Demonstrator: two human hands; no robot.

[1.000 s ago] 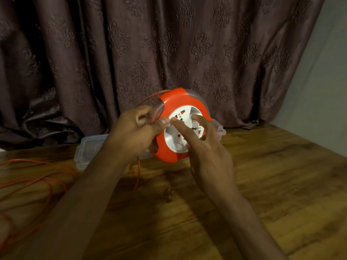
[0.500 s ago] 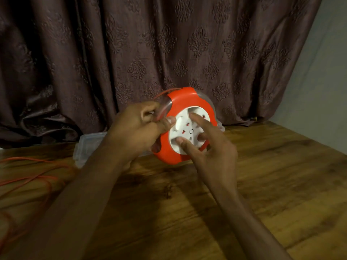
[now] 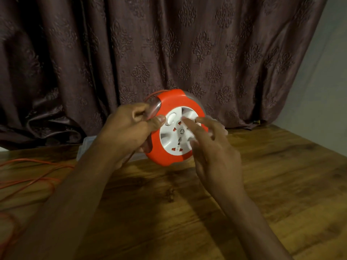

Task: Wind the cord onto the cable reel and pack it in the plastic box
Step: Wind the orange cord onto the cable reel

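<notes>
The round orange reel with its white socket face stood upright above the wooden table, its edge pinched by the left hand; the right hand touched the face, fingers spread.

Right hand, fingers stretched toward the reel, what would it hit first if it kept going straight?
Most likely the white hub of the cable reel: the right hand points its fingers at it, apparently already touching, though blur hides contact.
</notes>
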